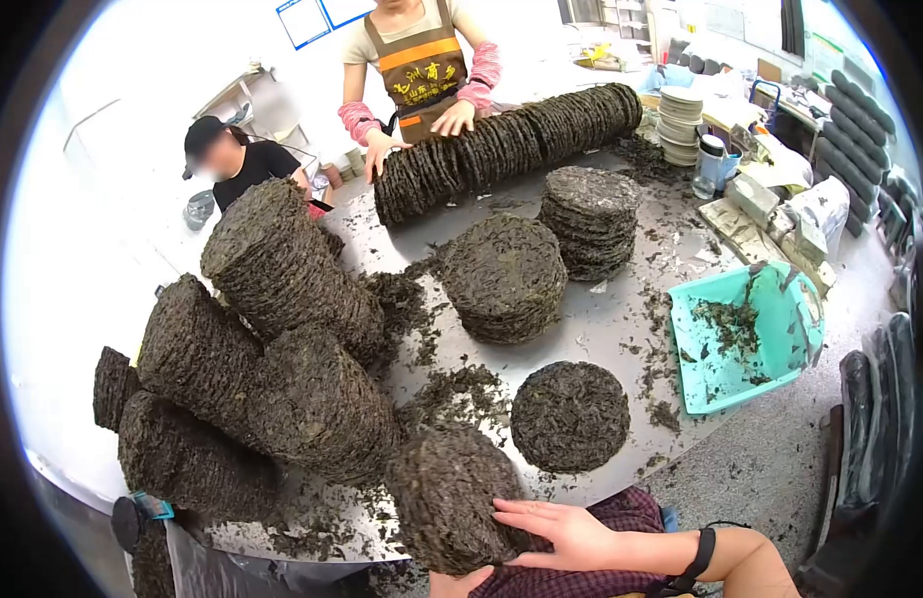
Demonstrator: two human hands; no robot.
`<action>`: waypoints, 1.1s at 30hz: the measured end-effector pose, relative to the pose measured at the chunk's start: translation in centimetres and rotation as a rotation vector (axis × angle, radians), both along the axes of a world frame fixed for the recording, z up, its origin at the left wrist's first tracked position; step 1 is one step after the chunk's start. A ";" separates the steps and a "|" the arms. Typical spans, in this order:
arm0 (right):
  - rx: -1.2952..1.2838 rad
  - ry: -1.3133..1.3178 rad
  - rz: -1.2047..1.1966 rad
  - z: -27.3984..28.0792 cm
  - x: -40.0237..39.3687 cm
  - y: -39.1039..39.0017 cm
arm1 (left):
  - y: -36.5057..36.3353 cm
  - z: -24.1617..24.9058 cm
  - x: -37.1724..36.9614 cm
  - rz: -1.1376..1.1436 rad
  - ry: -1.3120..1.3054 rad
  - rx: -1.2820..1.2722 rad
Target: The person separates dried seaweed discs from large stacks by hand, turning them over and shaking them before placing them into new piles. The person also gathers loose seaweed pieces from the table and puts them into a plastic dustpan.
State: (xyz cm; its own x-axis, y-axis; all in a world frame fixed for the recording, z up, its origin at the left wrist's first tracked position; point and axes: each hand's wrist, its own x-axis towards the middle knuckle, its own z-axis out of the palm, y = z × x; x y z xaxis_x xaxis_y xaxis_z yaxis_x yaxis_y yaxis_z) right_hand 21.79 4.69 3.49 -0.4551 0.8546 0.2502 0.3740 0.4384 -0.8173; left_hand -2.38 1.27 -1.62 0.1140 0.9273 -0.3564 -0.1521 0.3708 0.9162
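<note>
Close to my body at the table's near edge is a stack of dried dark seaweed discs [447, 488]. My right hand [556, 528] lies along its right side, fingers pressed to the edge. Low at the frame's bottom, my left hand [463, 583] supports the same stack from below; most of its fingers are hidden. A flat round seaweed disc [569, 417] lies on the table just beyond my right hand. Behind it stand a short seaweed stack [506, 277] and another stack [588, 221]. Several taller stacks [327, 404] lean together on the left.
Across the grey table [681, 259], a person in an apron [422, 75] rests both hands on a long seaweed roll [511, 149]. A turquoise scoop [761, 349] with seaweed scraps sits at right. Another person [247, 164] is at the far left. Scraps litter the table.
</note>
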 end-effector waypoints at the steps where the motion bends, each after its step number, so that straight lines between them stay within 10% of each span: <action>1: -0.086 0.050 -0.006 0.4 0.7 -0.1 | 0.1 0.6 0.2 0.084 0.003 -0.096; 8: -0.282 0.586 -0.887 -6.9 6.9 1.3 | 0.1 0.7 -0.2 0.237 0.045 -0.299; 10: -0.229 0.364 -0.994 -6.2 7.6 1.1 | 0.2 1.2 0.6 0.225 0.016 -0.278; 16: -0.052 0.064 -0.104 0.8 2.1 -0.1 | 0.3 -0.4 1.2 0.050 -0.001 -0.138; 24: 0.078 -0.020 -0.017 0.5 0.1 0.3 | 1.2 1.4 0.6 -0.015 0.008 -0.098; 29: -0.458 0.293 -0.738 -0.7 3.8 0.5 | 0.6 -0.3 -0.5 0.152 -0.032 -0.189; 33: -0.045 0.450 -1.062 -6.5 5.6 2.0 | 0.2 -1.4 -1.0 0.091 -0.087 -0.093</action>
State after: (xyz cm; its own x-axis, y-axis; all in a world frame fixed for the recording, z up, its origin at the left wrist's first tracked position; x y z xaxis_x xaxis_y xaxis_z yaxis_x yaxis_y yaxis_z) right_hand 27.42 6.66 -3.00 0.6209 0.7659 0.1669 0.2077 0.0446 -0.9772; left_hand -3.39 1.49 -3.05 0.0653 0.8987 -0.4337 -0.2661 0.4345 0.8604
